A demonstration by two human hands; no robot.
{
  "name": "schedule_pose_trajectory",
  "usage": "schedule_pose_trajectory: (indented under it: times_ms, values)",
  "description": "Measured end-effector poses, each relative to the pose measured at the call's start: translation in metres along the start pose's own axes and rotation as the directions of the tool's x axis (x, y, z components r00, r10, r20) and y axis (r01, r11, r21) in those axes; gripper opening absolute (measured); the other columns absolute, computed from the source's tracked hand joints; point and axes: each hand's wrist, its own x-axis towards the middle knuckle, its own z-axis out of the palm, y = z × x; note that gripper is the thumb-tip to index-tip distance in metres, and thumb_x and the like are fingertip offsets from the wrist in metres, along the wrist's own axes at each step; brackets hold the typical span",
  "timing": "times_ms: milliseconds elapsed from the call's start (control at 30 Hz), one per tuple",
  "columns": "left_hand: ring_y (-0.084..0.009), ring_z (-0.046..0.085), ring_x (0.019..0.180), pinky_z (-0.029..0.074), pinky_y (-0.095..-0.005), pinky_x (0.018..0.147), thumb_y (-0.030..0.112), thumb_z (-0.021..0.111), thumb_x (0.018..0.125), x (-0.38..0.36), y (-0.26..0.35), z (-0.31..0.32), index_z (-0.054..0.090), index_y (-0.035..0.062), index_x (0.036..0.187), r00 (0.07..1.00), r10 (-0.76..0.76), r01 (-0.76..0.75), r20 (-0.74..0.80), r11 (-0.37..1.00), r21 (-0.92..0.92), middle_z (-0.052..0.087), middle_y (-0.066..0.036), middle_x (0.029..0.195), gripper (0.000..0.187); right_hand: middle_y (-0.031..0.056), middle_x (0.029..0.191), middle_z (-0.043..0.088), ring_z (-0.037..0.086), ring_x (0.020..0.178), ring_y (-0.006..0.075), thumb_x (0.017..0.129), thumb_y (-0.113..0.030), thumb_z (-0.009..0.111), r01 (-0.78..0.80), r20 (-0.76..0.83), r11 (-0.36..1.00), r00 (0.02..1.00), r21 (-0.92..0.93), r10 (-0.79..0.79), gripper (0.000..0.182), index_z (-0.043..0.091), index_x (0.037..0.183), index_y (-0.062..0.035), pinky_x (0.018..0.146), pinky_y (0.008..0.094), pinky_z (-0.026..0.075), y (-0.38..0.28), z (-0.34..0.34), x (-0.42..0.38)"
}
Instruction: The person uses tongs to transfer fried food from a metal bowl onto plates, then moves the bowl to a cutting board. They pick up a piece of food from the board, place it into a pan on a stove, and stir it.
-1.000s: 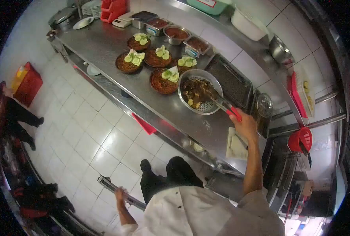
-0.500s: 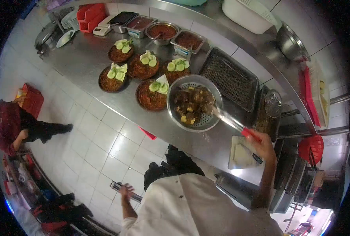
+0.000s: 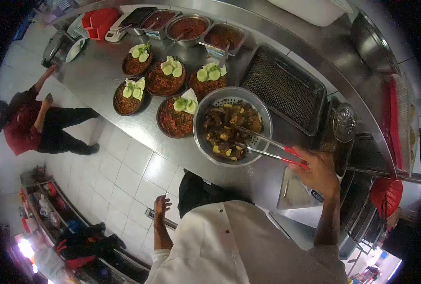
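Observation:
My right hand (image 3: 317, 173) grips a pair of tongs (image 3: 266, 153) with red handles. The tongs' arms are spread, their tips among chunks of dark cooked meat and yellowish pieces (image 3: 228, 150) in a steel colander (image 3: 266, 111). Left of the colander stand several brown dishes of red chilli sauce, the nearest dish (image 3: 169, 124) topped with cucumber slices (image 3: 185, 105) and a pale leaf. My left hand (image 3: 162, 206) hangs beside my body, away from the counter, fingers apart and holding nothing.
Along the back of the steel counter (image 3: 139, 125) stand sauce containers (image 3: 224, 38), a scale (image 3: 118, 32) and a black mesh-bottomed tray (image 3: 286, 87). A cutting board (image 3: 291, 191) with a knife lies by my right forearm. Another person (image 3: 28, 118) in dark red stands at the counter's far left end.
The tongs' arms have spread apart, and their tips now reach lower among the meat. My left hand has risen slightly. The other person has moved closer to the counter with an arm stretched out.

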Motion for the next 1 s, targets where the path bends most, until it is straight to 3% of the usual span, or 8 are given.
schedule_pose_trajectory:
  times_ms: [100,367,400,500,600,700,800,1000]
  values:
    - [-0.0264,0.061,0.080,0.047,-0.0402,0.068,0.041,0.045,0.088,-0.004,0.029,-0.014,0.046,0.0051,0.120,0.999,0.011,-0.009,-0.042,0.999,0.045,0.060,-0.015,0.102,0.048,0.0133,0.070,0.063,0.062,0.061,0.0297,0.076,-0.039,0.065,0.141,-0.166,0.983,0.973,-0.120,-0.160,0.049,0.057,0.115,-0.0096,0.060,0.0397,0.048,0.006,0.019,0.009]
    - [-0.0257,0.063,0.073,0.048,-0.0385,0.061,0.037,0.046,0.088,0.003,-0.012,-0.023,0.049,0.0077,0.115,0.997,0.082,-0.081,0.011,0.995,-0.057,0.063,-0.014,0.097,0.040,0.0160,0.076,0.063,0.062,0.064,0.0309,0.079,-0.038,0.062,0.119,0.000,0.985,0.993,-0.124,-0.120,0.046,0.057,0.115,-0.0099,0.064,0.0397,0.049,-0.004,0.014,0.027]
    - [-0.0254,0.063,0.072,0.047,-0.0387,0.060,0.037,0.044,0.088,0.015,-0.029,-0.025,0.048,0.0095,0.116,0.998,-0.044,0.047,0.048,0.996,-0.070,0.063,-0.013,0.096,0.039,0.0167,0.078,0.063,0.062,0.066,0.0312,0.079,-0.038,0.061,0.124,0.005,0.981,0.992,-0.149,-0.125,0.045,0.058,0.114,-0.0096,0.065,0.0394,0.049,-0.007,0.013,0.029]
    - [-0.0262,0.061,0.083,0.047,-0.0428,0.069,0.045,0.043,0.086,0.020,-0.057,-0.027,0.047,0.0073,0.119,0.981,-0.181,0.175,0.069,0.981,0.084,0.060,-0.014,0.103,0.050,0.0199,0.093,0.064,0.064,0.079,0.0269,0.074,-0.022,0.069,-0.074,0.079,0.995,0.995,0.067,0.068,0.042,0.060,0.108,0.0009,0.071,0.0338,0.049,-0.023,0.000,0.022]
    - [-0.0278,0.061,0.085,0.046,-0.0457,0.073,0.045,0.042,0.086,0.023,-0.063,-0.039,0.045,0.0060,0.121,0.983,-0.134,0.134,0.130,0.991,0.004,0.059,-0.015,0.105,0.052,0.0225,0.096,0.063,0.064,0.086,0.0236,0.076,-0.020,0.067,-0.078,-0.018,0.939,0.996,0.335,0.089,0.040,0.059,0.107,0.0039,0.077,0.0324,0.048,-0.019,-0.003,0.007]
    - [-0.0299,0.060,0.087,0.045,-0.0478,0.077,0.043,0.041,0.087,0.019,-0.045,-0.048,0.044,0.0037,0.121,0.984,-0.167,0.170,0.068,0.984,-0.046,0.058,-0.017,0.107,0.053,0.0234,0.093,0.063,0.064,0.087,0.0230,0.077,-0.019,0.066,-0.090,-0.126,0.974,0.985,0.209,0.118,0.041,0.057,0.108,0.0068,0.076,0.0319,0.048,-0.028,-0.008,0.008]
    - [-0.0292,0.059,0.088,0.045,-0.0445,0.075,0.043,0.042,0.087,0.027,-0.036,-0.067,0.043,0.0063,0.122,0.987,-0.139,0.145,0.077,0.987,-0.075,0.057,-0.016,0.109,0.051,0.0221,0.094,0.063,0.064,0.088,0.0245,0.079,-0.021,0.065,-0.218,-0.098,0.948,0.964,0.232,0.246,0.041,0.057,0.109,0.0049,0.077,0.0323,0.048,-0.049,-0.012,0.029]
    - [-0.0268,0.061,0.082,0.046,-0.0424,0.072,0.044,0.044,0.087,0.050,0.002,-0.093,0.044,0.0041,0.120,0.995,-0.088,0.089,0.051,0.995,-0.035,0.058,-0.017,0.104,0.052,0.0194,0.091,0.064,0.064,0.083,0.0245,0.080,-0.025,0.064,-0.216,-0.251,0.976,0.944,0.015,0.213,0.038,0.059,0.111,-0.0035,0.072,0.0318,0.048,-0.088,-0.003,0.051]
